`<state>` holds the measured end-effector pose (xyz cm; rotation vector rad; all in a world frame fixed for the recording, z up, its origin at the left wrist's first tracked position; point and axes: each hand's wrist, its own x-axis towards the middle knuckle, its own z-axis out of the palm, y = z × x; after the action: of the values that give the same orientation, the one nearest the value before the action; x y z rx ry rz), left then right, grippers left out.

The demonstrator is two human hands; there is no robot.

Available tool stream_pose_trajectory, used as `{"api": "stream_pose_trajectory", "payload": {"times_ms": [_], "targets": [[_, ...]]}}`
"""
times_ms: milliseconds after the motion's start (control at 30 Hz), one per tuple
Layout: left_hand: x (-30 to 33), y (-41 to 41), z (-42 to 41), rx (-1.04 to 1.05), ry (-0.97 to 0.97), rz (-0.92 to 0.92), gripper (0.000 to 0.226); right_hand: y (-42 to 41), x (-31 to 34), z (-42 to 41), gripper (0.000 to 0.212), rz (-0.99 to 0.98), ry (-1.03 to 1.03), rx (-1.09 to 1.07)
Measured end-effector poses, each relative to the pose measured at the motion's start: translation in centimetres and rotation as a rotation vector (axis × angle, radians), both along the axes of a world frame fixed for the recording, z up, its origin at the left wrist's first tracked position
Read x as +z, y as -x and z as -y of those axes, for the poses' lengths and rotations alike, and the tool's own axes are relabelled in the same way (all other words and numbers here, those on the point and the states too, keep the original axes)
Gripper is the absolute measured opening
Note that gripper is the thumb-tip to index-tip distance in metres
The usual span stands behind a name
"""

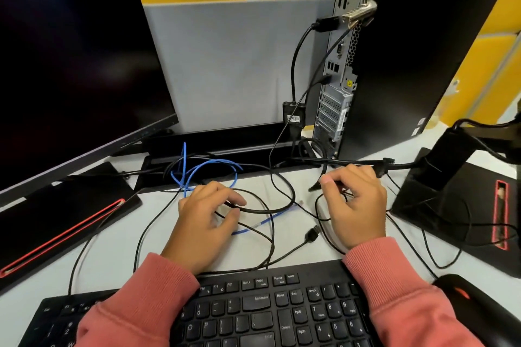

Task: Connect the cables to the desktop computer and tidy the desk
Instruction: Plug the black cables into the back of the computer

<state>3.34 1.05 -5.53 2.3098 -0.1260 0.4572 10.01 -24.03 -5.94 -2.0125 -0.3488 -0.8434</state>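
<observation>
The black desktop tower stands at the back right, its port panel facing me with two black cables plugged in. Black cables and a blue network cable lie tangled on the white desk. My left hand pinches a black cable between thumb and fingers. My right hand has its fingers curled around a thin black cable near a thick black lead. A loose black USB plug lies between my hands.
A large monitor fills the left, on a black base with a red stripe. A second monitor stand sits at the right. A black keyboard lies under my wrists, a black mouse at the lower right. A grey partition rises behind.
</observation>
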Motion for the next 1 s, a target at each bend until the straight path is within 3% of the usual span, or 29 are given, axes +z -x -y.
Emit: {"api": "stream_pose_trajectory", "payload": {"times_ms": [167,300,433,567,667,767,1000], "targets": [[0.7,0.0,0.4,0.027,-0.087,0.091,0.017,-0.3,-0.1,-0.1,0.016,0.05,-0.013,0.041],[3.8,-0.5,4.0,-0.228,-0.345,0.237,0.018,-0.7,0.2,-0.2,0.029,-0.016,-0.098,0.029],[4.5,-3.9,8.7,-0.351,-0.292,0.084,0.027,-0.6,1.0,0.1,0.035,-0.005,-0.218,-0.013],[3.7,-8.8,11.8,-0.307,-0.281,-0.197,0.065,-0.2,1.7,0.5,0.039,-0.045,-0.353,-0.116],[2.6,-11.3,12.2,-0.27,-0.378,-0.332,0.08,-0.7,1.0,0.8,0.047,-0.071,-0.411,-0.106],[1.3,-12.3,11.6,-0.21,-0.47,-0.308,0.074,-1.1,0.9,0.6,0.056,-0.146,-0.499,-0.067],[-1.0,-11.5,10.4,-0.219,-0.192,-0.164,0.049,-1.6,0.9,0.2,0.068,-0.201,-0.48,0.025]]}}
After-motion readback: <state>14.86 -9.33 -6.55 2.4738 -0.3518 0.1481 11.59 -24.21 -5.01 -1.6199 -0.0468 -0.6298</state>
